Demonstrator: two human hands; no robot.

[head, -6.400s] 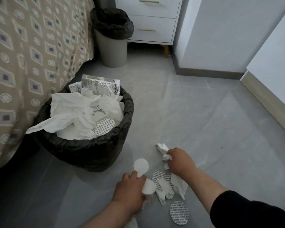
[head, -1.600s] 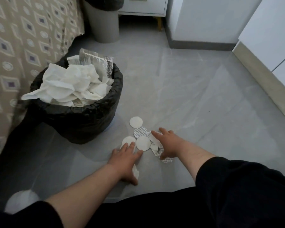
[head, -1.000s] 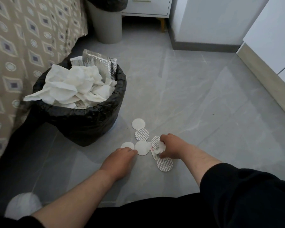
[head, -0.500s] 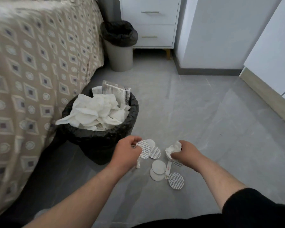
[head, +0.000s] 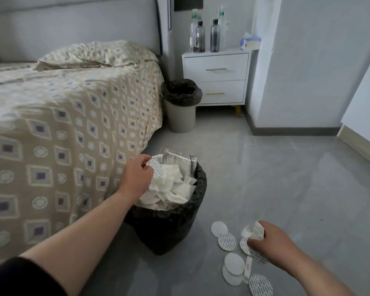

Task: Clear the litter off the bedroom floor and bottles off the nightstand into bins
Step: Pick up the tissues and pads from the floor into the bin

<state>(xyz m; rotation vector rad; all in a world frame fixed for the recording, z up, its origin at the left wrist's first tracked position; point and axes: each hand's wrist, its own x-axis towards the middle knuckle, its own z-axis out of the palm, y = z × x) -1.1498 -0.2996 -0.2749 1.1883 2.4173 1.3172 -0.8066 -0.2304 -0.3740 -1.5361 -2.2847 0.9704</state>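
Note:
My left hand (head: 138, 177) is over the near black-lined bin (head: 169, 223) and pinches a printed round liner disc (head: 156, 168). The bin is heaped with crumpled white tissue and a silver foil pouch (head: 179, 160). My right hand (head: 272, 242) is low over the floor to the right of the bin and grips a crumpled white tissue (head: 253, 230). Several round white and printed discs (head: 226, 241) and a paper strip lie on the grey floor around it. Several bottles (head: 207, 36) stand on the white nightstand (head: 217, 75) at the back.
A second grey bin with a black liner (head: 181, 105) stands between the bed (head: 62, 129) and the nightstand. A tissue pack (head: 250, 42) sits on the nightstand's right end. White walls and a cupboard close off the right side.
My left hand has risen from the floor with a printed disc and now hovers over the near bin. The view has tilted up, showing bed, nightstand and bottles. My right hand still holds tissue.

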